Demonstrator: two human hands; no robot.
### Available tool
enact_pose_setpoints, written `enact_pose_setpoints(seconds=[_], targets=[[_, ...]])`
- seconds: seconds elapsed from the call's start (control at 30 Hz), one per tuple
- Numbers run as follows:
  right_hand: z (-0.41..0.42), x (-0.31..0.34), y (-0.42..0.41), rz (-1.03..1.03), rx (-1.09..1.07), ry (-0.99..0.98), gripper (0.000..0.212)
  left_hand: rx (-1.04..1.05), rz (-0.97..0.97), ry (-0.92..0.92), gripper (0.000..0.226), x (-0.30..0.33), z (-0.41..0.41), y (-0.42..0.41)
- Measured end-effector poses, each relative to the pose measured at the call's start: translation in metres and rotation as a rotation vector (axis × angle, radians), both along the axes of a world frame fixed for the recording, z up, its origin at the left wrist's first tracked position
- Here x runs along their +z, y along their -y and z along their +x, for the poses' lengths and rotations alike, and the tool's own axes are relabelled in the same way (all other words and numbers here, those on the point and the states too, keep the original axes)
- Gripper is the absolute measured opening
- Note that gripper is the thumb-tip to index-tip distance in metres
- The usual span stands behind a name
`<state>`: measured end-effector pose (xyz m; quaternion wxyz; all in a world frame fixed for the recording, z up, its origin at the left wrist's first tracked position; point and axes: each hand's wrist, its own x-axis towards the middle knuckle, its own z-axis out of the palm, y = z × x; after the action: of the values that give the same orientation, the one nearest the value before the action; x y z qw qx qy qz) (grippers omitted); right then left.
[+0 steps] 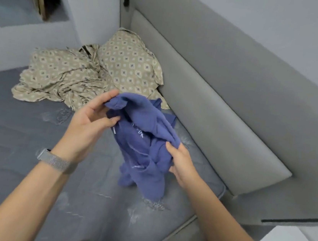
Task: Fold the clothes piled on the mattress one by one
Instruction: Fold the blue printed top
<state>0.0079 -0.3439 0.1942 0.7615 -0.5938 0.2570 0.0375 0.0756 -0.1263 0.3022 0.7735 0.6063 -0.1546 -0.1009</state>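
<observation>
- Blue garment [144, 138]: a bunched, crumpled piece of blue cloth with pale stitching, held up over the mattress [20, 153] near its headboard edge; its lower end hangs down to or just above the surface, I cannot tell which.
- My left hand [92, 118]: grip closed on the upper bunched end of the garment, fingertips and thumb pinching the cloth. A metal mesh watch band [57, 161] sits on that wrist.
- My right hand [181, 163]: grip closed on a fold at the garment's right side, fingers curled into the cloth.
- Patterned beige bedding [63, 76]: heaped at the far corner of the mattress, beside a matching pillow [129, 64] leaning against the grey padded headboard [225, 108].
</observation>
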Motion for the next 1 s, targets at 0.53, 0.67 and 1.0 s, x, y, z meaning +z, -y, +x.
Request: enact_pose_setpoints(seconds=[0.53,0.67,1.0], targets=[[0.016,0.141,-0.022,-0.213,0.228,0.237,0.027,0.826,1.143,0.429,0.018,0.052,-0.067,-0.103],[-0.007,0.166,-0.06,-0.354,0.244,0.229,0.038,0.54,0.707,0.163,0.014,0.078,-0.082,-0.105],[-0.085,0.22,-0.148,-0.626,0.492,0.465,0.019,0.333,0.532,0.539,0.055,0.097,-0.17,-0.101]])
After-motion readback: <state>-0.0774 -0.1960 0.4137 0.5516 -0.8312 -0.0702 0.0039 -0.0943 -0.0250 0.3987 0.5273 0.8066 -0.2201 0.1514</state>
